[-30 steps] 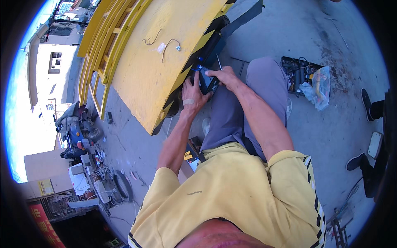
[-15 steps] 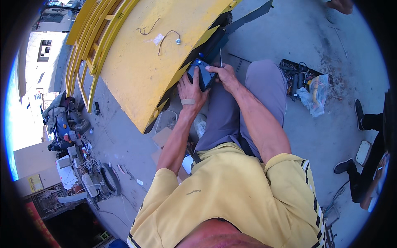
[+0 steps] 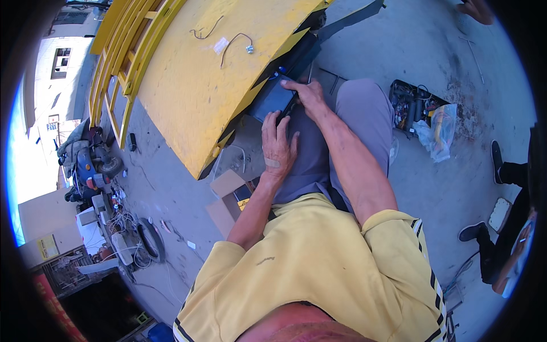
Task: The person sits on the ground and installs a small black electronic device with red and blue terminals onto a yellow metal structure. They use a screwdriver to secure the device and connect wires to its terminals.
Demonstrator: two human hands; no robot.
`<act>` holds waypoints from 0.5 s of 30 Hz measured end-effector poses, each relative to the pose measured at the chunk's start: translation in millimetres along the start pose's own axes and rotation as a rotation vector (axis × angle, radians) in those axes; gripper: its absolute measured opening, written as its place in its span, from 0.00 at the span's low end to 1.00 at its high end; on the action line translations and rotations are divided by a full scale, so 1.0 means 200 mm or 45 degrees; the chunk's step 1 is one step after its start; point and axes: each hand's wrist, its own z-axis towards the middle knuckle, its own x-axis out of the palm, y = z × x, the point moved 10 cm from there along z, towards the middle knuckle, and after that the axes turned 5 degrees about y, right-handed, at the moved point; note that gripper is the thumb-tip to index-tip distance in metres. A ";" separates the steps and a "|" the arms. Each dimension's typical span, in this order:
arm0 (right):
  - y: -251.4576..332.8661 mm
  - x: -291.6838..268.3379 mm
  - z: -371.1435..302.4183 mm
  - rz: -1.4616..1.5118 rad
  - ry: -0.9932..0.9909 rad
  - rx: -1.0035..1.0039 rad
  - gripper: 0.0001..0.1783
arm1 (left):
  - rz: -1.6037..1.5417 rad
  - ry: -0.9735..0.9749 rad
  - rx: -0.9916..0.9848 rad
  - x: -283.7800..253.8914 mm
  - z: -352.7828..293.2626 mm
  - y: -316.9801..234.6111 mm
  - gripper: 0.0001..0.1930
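A dark rectangular box (image 3: 272, 98) sits against the striped edge of a yellow metal platform (image 3: 188, 91), above my knees. My right hand (image 3: 311, 98) is closed round a screwdriver (image 3: 310, 72); only its thin metal shaft shows, pointing up, and the handle is hidden. The thumb of that hand lies on the box's upper right corner. At the box's lower edge is my left hand (image 3: 277, 145), fingers stretched and apart, the fingertips at or close to the edge. Something dark shows between those fingertips, too small to make out.
Bent wires (image 3: 235, 45) lie on the platform. An opened cardboard box (image 3: 227, 185) stands by my left forearm. On the right are a black toolbox (image 3: 407, 108), a clear plastic bag (image 3: 440, 134) and another person's shoe (image 3: 473, 229). A motorbike (image 3: 85, 165) and a tyre (image 3: 151, 239) are at left.
My left hand has come off the top of the dark box, down toward me. More of the box's upper face shows. My right hand has shifted slightly, still with the screwdriver.
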 end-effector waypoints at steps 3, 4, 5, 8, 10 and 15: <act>0.00 -0.01 0.03 -0.050 0.015 0.018 0.41 | -0.605 0.050 -0.849 0.12 -0.20 0.30 0.36; 0.02 0.00 -0.02 -0.011 0.049 0.022 0.39 | -0.824 0.074 -1.246 0.21 -0.37 0.40 0.35; 0.06 0.02 -0.03 0.027 0.100 0.007 0.37 | -1.513 0.006 -1.403 0.36 -0.41 0.44 0.39; 0.08 0.03 -0.04 0.122 0.047 -0.024 0.27 | -2.364 0.019 -1.309 0.53 -0.26 0.40 0.43; 0.09 0.07 -0.06 0.152 0.121 -0.016 0.28 | -2.476 -0.093 -1.285 0.57 -0.16 0.42 0.43; 0.07 0.06 -0.02 -0.036 0.009 -0.071 0.41 | -2.486 -0.324 -1.310 0.62 -0.12 0.46 0.40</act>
